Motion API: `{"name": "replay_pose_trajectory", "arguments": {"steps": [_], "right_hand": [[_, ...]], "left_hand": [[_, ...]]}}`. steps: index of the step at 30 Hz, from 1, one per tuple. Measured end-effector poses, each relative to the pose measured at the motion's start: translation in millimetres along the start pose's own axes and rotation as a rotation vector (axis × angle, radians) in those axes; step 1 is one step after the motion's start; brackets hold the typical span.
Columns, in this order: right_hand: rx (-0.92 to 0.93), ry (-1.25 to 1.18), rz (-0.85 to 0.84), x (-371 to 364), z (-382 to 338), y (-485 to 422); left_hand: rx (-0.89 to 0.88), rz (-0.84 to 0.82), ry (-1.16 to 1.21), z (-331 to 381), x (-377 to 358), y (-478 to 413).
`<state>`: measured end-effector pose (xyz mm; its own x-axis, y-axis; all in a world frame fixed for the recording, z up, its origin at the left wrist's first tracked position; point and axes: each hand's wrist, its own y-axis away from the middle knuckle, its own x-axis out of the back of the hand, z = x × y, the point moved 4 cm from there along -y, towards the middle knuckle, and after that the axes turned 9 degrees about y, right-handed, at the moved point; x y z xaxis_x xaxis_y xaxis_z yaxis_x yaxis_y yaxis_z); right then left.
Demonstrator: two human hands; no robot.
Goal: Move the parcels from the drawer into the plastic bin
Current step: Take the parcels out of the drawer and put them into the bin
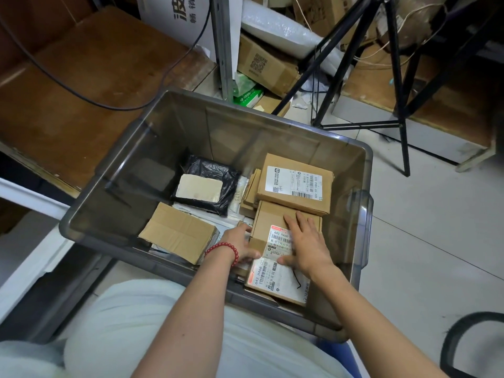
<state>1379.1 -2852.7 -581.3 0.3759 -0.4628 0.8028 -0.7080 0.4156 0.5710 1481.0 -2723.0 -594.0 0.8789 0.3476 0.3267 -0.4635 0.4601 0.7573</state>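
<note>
- Head view: your left hand and right hand, fingers spread, press flat on a labelled parcel inside the grey plastic bin
- bin stands on pale floor, tripod behind

Plastic bin – smoky grey, see-through, smooth w/ glossy rim. Parcels inside mostly matt brown cardboard: far box w/ smooth white paper label, near box w/ white and red printed paper labels, left box plain cardboard, taped seams faintly shiny. Black parcel is crinkled glossy plastic film w/ a dull cream paper patch. Bracelet on left wrist – red beads, polished. Tabletop looks like brown wood veneer, worn, semi-matt. Tripod black, prob. metal, satin. Upright post grey metal, perforated. Bubble wrap white, bumpy plastic. Floor pale grey, smooth, matt.
</note>
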Motion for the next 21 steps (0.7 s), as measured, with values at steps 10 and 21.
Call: {"name": "replay_pose_trajectory", "arguments": {"steps": [10, 21], "right_hand": [[-0.022, 0.01, 0.088, -2.7, -1.1, -1.0], [0.012, -0.044, 0.196, -6.1, -8.8, 2.6]], "left_hand": [[-0.099, 0.102, -0.233, 4.8, 4.9, -6.7], [-0.086, 0.157, -0.246, 2.4, 4.0, -9.2]]}}
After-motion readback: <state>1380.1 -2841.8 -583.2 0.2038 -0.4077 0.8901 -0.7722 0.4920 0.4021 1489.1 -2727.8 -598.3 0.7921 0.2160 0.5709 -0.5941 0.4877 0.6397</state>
